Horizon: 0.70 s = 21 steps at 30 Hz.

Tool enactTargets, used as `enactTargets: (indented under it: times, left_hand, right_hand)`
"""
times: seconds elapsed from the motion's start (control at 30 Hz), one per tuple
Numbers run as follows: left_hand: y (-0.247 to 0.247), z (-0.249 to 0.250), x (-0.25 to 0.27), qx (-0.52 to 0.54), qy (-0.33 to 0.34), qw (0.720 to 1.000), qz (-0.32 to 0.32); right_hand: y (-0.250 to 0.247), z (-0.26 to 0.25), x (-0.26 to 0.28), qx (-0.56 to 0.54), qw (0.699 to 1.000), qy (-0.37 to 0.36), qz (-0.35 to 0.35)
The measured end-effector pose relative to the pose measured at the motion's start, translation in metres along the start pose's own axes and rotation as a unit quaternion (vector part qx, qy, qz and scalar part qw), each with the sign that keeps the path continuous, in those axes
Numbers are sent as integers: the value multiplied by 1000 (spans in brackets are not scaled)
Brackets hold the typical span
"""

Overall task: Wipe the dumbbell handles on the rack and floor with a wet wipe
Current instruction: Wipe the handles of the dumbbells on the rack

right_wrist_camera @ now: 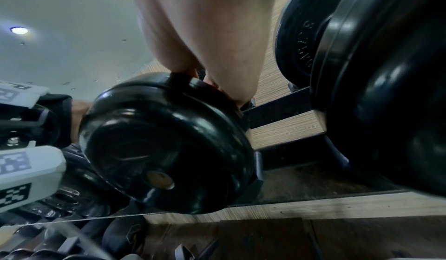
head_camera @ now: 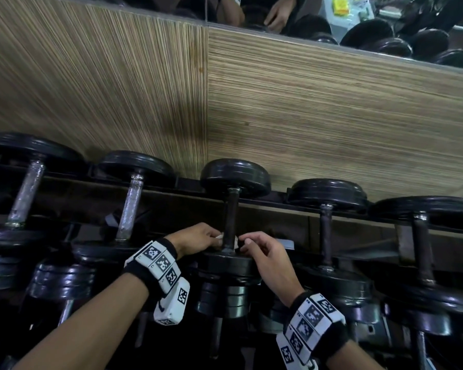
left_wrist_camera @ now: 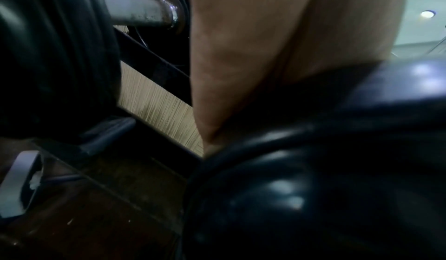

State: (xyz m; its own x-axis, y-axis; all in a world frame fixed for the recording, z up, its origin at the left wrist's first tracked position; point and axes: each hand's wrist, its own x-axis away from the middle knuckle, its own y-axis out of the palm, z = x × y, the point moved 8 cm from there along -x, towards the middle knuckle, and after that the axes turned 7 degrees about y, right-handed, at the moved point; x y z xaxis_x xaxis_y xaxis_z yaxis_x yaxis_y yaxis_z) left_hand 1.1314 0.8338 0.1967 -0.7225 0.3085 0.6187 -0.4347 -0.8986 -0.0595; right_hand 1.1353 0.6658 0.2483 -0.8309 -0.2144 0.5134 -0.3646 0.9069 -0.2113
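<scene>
From your head camera, you are looking down at a row of black dumbbells on a rack set against a wood-grain wall. Your left hand and right hand meet at the near end of the dark handle of the middle dumbbell. A white wipe is wrapped round the base of that handle, just above the near weight plate; a bit of it shows on each side of the bar. Your left fingers curl in from the left and pinch the wipe's left edge. Your right fingers curl in from the right, with the fingertips touching the wipe's right edge. Marker bands sit on both wrists. A mirror runs along the top of the wall.

From your left wrist camera, the underside of your left hand fills the middle, pressed close over the rounded black plate. The fingertips and the wipe are hidden here, so you cannot tell their grip. A silver handle of the neighbouring dumbbell shows at upper left.

From your right wrist camera, your right hand reaches over the rim of the black plate. The fingers go out of sight behind that rim, and the wipe is hidden. Another dumbbell stands just to the right.
</scene>
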Motion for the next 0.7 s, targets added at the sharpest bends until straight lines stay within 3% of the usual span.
enactTargets:
  times: [0.13, 0.3, 0.4, 0.5, 0.6, 0.7]
  left_hand:
    - [-3, 5, 12, -3, 24, 999, 39]
    - [-16, 13, 24, -110, 59, 991, 54]
    - [-30, 20, 25, -111, 64, 989, 75]
    - [-28, 14, 14, -191, 32, 978, 82]
    - [-4, 2, -1, -95, 13, 995, 2]
    - [-2, 3, 1, -54, 20, 998, 27]
  right_hand:
    - [-1, 3, -1, 2, 1000, -5, 10]
    - [1, 8, -6, -2, 1000, 1, 7]
    - [1, 9, -7, -4, 1000, -2, 1]
    - [-1, 9, -6, -1, 1000, -9, 7]
    - [0, 8, -5, -4, 1000, -14, 14]
    - [0, 8, -4, -2, 1000, -16, 16]
